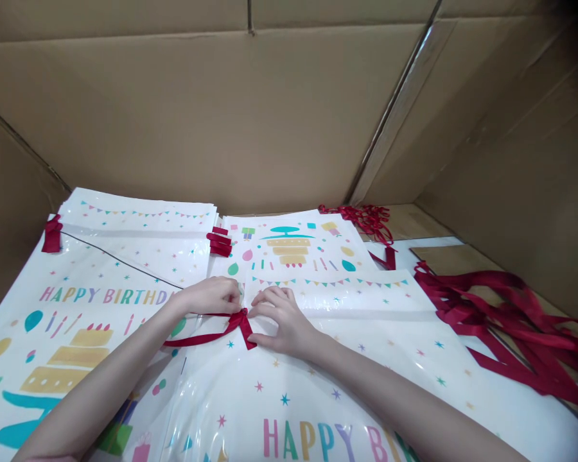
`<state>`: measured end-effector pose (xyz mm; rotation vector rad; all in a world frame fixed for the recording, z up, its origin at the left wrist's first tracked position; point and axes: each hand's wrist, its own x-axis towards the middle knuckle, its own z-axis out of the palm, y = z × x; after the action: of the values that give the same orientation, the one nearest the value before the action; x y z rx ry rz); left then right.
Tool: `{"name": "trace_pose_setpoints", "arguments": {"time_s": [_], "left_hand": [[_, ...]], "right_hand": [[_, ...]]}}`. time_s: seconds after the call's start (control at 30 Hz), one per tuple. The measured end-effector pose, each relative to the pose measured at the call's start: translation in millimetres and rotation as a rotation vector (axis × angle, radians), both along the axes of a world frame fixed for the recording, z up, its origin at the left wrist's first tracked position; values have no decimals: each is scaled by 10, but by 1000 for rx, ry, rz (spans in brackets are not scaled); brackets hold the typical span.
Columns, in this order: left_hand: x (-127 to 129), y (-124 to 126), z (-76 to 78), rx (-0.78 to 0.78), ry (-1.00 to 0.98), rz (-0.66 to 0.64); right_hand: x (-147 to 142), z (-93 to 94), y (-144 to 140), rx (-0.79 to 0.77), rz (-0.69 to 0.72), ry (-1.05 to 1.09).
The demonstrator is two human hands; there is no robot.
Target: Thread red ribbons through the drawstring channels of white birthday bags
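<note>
A large white plastic bag (318,378), printed with stars, bunting and "HAPPY BIRTHDAY" lettering, lies flat before me. A red ribbon (200,337) is gathered at a knot by its left edge, near the top. My left hand (216,295) is closed in a pinch at the knot, its fingertips partly hidden. From the other side, the bent fingers of my right hand (282,321) hold the ribbon, with the thumb against its short tail and the index finger by the knot. A long ribbon end trails left beneath my left wrist.
On the left lies a stack of similar printed bags (139,218) with folded red ribbons (220,242) at its edges and a thin dark cord. Another printed bag (293,224) lies behind. Loose red ribbons (505,321) tangle at right. Cardboard walls (197,115) enclose the far side.
</note>
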<state>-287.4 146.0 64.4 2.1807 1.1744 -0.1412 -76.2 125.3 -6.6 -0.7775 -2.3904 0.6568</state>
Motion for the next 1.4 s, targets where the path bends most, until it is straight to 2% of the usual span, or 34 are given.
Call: {"name": "trace_pose_setpoints", "arguments": {"time_s": [0.23,0.67,0.87,1.13,1.4], "left_hand": [[21,4,-29,-18,-5,28],[69,-11,-58,-7,-47,57],[53,4,-72,23,-99,91],[-28,43,-108,-43,-174,40],[21,40,-132,75,-148,19]], "right_hand": [[3,5,9,-41,-94,-69],[7,26,6,-77,-64,-40],[7,24,-1,-55,-70,-40],[1,-43,-2,20,-42,-20],[7,-84,8,68,-4,-43]]}}
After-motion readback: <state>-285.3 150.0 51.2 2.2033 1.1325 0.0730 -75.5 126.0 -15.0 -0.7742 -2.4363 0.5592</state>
